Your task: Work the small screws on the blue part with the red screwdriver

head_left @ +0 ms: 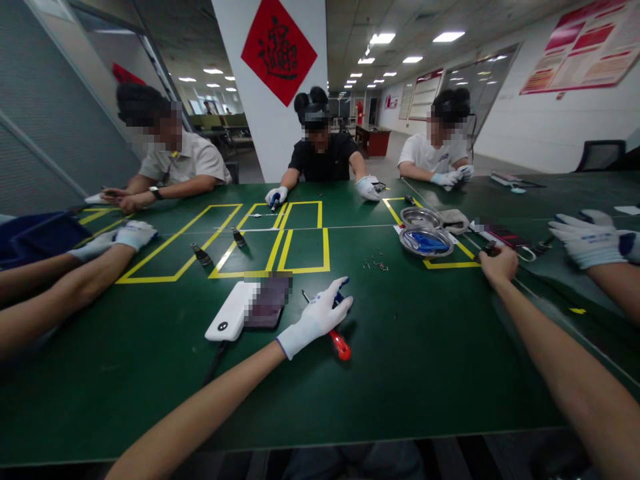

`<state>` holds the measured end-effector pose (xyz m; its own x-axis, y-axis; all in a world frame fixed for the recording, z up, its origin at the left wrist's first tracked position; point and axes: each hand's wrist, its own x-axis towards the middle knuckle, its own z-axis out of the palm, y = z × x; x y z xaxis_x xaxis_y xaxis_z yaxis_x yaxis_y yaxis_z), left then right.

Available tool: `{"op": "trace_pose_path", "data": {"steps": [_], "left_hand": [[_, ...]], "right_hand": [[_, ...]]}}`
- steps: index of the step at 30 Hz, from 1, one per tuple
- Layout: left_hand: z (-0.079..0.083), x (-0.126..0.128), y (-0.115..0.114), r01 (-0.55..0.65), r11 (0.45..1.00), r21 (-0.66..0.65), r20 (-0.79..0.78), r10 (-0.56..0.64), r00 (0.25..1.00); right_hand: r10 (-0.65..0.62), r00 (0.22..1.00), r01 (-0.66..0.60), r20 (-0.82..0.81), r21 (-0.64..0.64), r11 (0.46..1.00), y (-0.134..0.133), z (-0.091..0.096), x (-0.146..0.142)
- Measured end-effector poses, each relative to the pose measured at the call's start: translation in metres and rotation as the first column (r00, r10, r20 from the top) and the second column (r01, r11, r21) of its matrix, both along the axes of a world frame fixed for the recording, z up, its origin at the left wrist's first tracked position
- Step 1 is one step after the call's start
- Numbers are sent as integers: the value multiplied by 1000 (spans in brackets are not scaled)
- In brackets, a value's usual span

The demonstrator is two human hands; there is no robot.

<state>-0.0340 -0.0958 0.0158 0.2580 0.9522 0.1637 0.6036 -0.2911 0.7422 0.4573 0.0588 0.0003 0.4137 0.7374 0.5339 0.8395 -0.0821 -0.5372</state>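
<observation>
My left hand (316, 313), in a white glove with a blue palm, hovers or rests over a screwdriver with a red handle (341, 347). Its thumb and forefinger are spread apart, and the screwdriver passes beneath the hand. Whether the two touch is hidden. Off to the right, my bare right hand (499, 265) has its fingers closed on a small black object (489, 248), mostly covered by the fingers. Between the hands, several tiny screws (377, 264) lie scattered on the green table (400, 373). Left of my gloved hand are a white power bank (231, 312) and a dark phone (269, 303).
Metal dishes, one with a blue item (426, 241), stand near a red-and-black device (503, 235). Two dark cylindrical fittings (201, 255) stand by yellow tape outlines (327, 250). Three people sit opposite; co-workers' gloved hands (585, 237) reach in at both sides.
</observation>
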Motion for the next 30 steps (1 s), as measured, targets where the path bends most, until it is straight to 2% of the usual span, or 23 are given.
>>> {"op": "trace_pose_path", "data": {"steps": [3, 4, 6, 9, 12, 13, 15, 16, 17, 20, 21, 23, 24, 25, 28, 30], "left_hand": [[3, -2, 1, 8, 1000, 12, 24, -8, 1000], [5, -2, 2, 7, 1000, 28, 36, -8, 999], [10, -3, 3, 14, 998, 66, 60, -18, 998], [19, -1, 4, 61, 993, 96, 110, -71, 991], [22, 5, 7, 77, 995, 55, 240, -88, 967], [21, 8, 9, 80, 997, 16, 320, -80, 944], [17, 13, 14, 101, 990, -95, 522, -37, 852], [14, 14, 19, 117, 982, -150, 620, 1, 785], [12, 16, 24, 126, 972, -198, 703, 51, 709], [9, 18, 45, 77, 948, -309, 836, 232, 497], [9, 18, 52, 44, 941, -337, 851, 284, 442], [11, 20, 66, -32, 926, -376, 859, 361, 364], [12, 20, 72, -71, 920, -386, 858, 386, 339], [14, 21, 76, -111, 914, -390, 856, 404, 322], [19, 20, 84, -201, 901, -384, 855, 429, 292], [21, 17, 87, -241, 886, -397, 847, 454, 276]], "right_hand": [[-124, 990, 121, -63, -58, 991, -2, 3, -4], [-113, 992, 108, -63, -74, 991, -6, 4, -9], [-32, 998, 26, -54, -108, 994, -20, 5, -25], [225, 970, -237, -89, -166, 957, -55, 8, -69], [454, 866, -491, -208, -186, 851, -94, 12, -130], [541, 789, -602, -291, -190, 776, -105, 13, -152], [659, 602, -773, -451, -122, 622, -125, 16, -193], [690, 532, -821, -490, -98, 563, -133, 17, -212], [709, 514, -831, -484, -75, 551, -140, 20, -230], [779, 574, -809, -253, -32, 586, -157, 29, -274], [811, 567, -822, -141, -39, 568, -162, 32, -288], [879, 473, -868, 63, -141, 477, -168, 40, -313], [892, 425, -871, 151, -199, 449, -170, 44, -326], [890, 396, -861, 228, -245, 446, -171, 47, -337], [839, 399, -800, 371, -306, 516, -169, 55, -365], [821, 381, -791, 424, -311, 527, -167, 58, -375]]}}
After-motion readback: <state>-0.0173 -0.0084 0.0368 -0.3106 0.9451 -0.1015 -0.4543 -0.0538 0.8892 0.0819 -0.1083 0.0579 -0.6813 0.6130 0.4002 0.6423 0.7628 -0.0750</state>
